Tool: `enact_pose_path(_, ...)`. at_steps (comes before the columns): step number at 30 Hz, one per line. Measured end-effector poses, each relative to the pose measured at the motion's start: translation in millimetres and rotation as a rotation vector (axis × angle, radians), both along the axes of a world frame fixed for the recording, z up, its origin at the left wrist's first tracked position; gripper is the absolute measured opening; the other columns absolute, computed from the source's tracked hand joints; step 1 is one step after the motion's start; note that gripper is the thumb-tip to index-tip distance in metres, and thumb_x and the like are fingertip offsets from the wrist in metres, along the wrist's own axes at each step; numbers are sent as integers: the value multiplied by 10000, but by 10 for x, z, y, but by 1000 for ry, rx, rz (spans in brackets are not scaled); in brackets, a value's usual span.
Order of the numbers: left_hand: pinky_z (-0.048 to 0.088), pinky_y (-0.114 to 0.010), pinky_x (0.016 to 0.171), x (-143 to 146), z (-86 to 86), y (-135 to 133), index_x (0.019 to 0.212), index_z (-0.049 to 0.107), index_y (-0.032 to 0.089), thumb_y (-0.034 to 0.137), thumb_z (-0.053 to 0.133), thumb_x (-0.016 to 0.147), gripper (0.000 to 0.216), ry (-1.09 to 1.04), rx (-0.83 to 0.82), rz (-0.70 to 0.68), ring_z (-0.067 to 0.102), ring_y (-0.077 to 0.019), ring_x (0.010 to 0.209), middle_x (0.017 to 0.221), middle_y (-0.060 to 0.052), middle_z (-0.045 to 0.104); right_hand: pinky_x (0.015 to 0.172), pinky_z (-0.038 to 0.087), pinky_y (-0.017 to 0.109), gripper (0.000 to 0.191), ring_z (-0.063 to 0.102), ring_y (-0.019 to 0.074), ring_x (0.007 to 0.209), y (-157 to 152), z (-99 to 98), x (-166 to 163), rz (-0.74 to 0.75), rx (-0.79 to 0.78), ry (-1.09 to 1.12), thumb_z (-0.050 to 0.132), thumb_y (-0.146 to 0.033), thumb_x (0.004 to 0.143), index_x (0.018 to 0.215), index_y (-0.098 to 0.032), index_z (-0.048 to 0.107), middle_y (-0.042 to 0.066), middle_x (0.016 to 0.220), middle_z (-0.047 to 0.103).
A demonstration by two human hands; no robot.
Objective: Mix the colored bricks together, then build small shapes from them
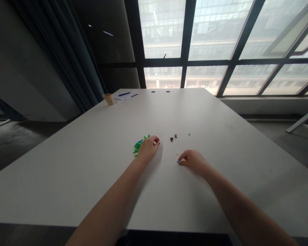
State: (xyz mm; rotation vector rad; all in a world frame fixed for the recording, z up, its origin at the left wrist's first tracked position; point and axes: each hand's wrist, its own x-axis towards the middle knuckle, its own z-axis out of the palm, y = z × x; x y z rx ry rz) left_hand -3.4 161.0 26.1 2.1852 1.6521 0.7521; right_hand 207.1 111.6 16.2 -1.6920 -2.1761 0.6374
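Observation:
My left hand (149, 147) is beside a pile of small green, blue and cream toy bricks (138, 146), covering part of it. Its thumb and forefinger are pinched together; a pale speck shows at the tips, too small to name. My right hand (193, 160) rests low over the table, thumb and finger closed on a small blue toy brick (178, 161). Just beyond those fingertips lies a cream brick (177, 153). Farther off are a dark brown brick (171, 139) and two smaller brown pieces (176, 136). One green brick (189, 134) lies apart to the right.
The white table (92, 164) stretches toward large windows. At its far left stand a paper cup (108, 99) and some papers (122, 98) with a blue pen (124, 94) on them. Two round dark discs (167, 91) show at the far edge. A dark curtain (66, 51) hangs left.

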Motion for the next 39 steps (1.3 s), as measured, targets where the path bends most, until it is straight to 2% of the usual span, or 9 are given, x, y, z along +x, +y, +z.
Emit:
enact_pose_path(4,399,-244,712,-94,49,-2,852,641,197,170,477,751,194,128,-95,22,571,-164,786,903,-52,641,563,350,227,144,519,126,587,41,68,88,-27,84,89,572,-297,725,715,-222,695,5,636,617)
enact_pose_path(9,398,-245,682,-190,92,-19,773,675,215,148,594,641,169,319,-300,-88,576,-182,775,855,-51,653,560,340,230,259,493,124,571,98,134,182,-140,265,160,481,-340,783,710,-183,674,17,616,593)
enact_pose_path(17,408,-258,691,-95,75,-39,699,665,187,143,571,638,120,380,-244,-77,578,-187,792,849,-60,643,552,335,231,239,481,121,561,99,50,128,-73,234,163,477,-311,775,733,-185,675,11,601,568)
enact_pose_path(20,418,-258,703,-56,74,-44,700,643,169,127,528,668,127,261,-182,-111,579,-170,766,805,-56,639,552,338,232,227,476,121,556,101,55,138,-77,257,186,485,-300,774,725,-184,673,9,592,559)
enact_pose_path(23,438,-240,671,43,105,-90,752,614,168,194,500,731,119,-71,-157,-216,577,-137,710,758,-32,634,550,340,234,212,461,118,545,95,93,136,-96,300,226,498,-290,772,724,-179,671,4,573,539)
enact_pose_path(26,461,-237,663,179,144,-179,780,591,156,291,532,747,152,-426,-211,-331,588,-137,740,789,-44,637,546,344,230,201,441,112,541,62,144,94,-62,346,315,501,-284,784,776,-180,673,-5,569,512)
enact_pose_path(29,469,-253,702,273,163,-261,870,563,156,278,575,729,187,-612,-216,-361,598,-143,784,817,-51,645,551,351,223,172,419,104,545,16,185,35,22,400,416,521,-264,783,836,-191,668,-18,571,469)
enact_pose_path(32,469,-260,711,293,171,-300,932,529,176,237,581,727,221,-618,-171,-353,605,-136,766,807,-35,652,555,360,221,155,414,100,552,-15,203,-3,86,438,467,558,-246,767,869,-198,664,-23,586,450)
enact_pose_path(39,454,-257,742,269,198,-302,952,522,211,208,577,728,230,-439,-99,-360,593,-114,732,782,14,647,610,385,245,152,459,115,612,-13,134,-27,162,485,453,582,-251,777,897,-226,672,-6,636,497)
